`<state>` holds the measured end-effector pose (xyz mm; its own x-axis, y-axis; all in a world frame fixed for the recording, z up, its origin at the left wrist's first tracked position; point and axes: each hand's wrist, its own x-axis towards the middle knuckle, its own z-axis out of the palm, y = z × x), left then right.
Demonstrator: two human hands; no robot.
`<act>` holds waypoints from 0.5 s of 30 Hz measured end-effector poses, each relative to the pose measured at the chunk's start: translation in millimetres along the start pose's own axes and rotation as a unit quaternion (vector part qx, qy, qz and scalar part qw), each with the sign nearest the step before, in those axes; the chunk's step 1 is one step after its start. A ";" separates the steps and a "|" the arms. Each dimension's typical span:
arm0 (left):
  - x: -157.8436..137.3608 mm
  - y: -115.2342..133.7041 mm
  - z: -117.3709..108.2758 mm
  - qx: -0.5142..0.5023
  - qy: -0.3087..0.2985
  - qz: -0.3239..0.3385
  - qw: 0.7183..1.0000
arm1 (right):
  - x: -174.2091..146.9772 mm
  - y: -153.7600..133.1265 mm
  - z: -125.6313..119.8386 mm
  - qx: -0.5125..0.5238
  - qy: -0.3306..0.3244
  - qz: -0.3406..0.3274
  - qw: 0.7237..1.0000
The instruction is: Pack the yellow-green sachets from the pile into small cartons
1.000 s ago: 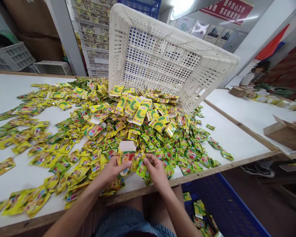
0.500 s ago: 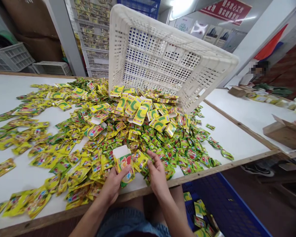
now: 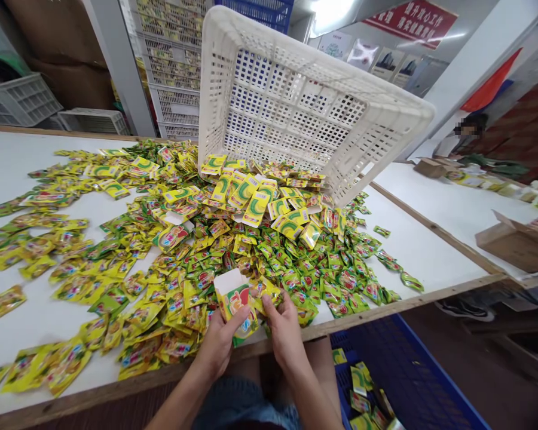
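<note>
My left hand (image 3: pixel 220 339) is closed round a small yellow and green candy box (image 3: pixel 237 303), its white top flap standing up. Just to the right, my right hand (image 3: pixel 286 325) pinches a yellow candy packet (image 3: pixel 268 292) between thumb and fingers, close beside the box. Both hands are over the table's front edge. Behind them spreads a heap of yellow and green packets (image 3: pixel 197 245). On top of that heap lie several flat yellow boxes (image 3: pixel 257 206), in front of a tipped white basket.
The white plastic basket (image 3: pixel 314 39) leans on its side over the heap. A wooden strip (image 3: pixel 434 227) edges the white table (image 3: pixel 407 233). Below right sits a blue crate (image 3: pixel 425 370) holding boxes. Beyond are a brown carton (image 3: pixel 515 242), a person (image 3: pixel 451 143) and stacked crates (image 3: pixel 174 71).
Both hands have moved slightly, the left one rightward with the box. My right fingers have closed on the yellow packet, which is now nearer the box.
</note>
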<state>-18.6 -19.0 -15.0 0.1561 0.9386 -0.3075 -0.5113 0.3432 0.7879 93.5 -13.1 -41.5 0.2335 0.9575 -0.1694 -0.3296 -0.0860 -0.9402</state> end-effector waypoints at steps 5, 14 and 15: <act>6.5 5.8 -5.1 0.008 -0.012 -0.036 0.999 | 7.6 -14.1 -21.3 -0.017 0.053 -0.009 0.998; 23.7 -10.5 -0.1 0.193 -0.042 -0.002 0.980 | 13.6 -55.3 -26.5 -0.058 -0.022 -0.050 0.997; 24.5 -11.2 1.1 0.204 -0.056 0.003 0.977 | 13.4 -59.3 -23.8 -0.097 -0.038 -0.076 0.992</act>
<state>-8.1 0.2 -30.8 0.2572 0.9305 -0.2609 -0.1356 0.3021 0.9436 137.9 -1.7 4.9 0.1947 0.9808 -0.0046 -0.1121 0.0176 -0.9935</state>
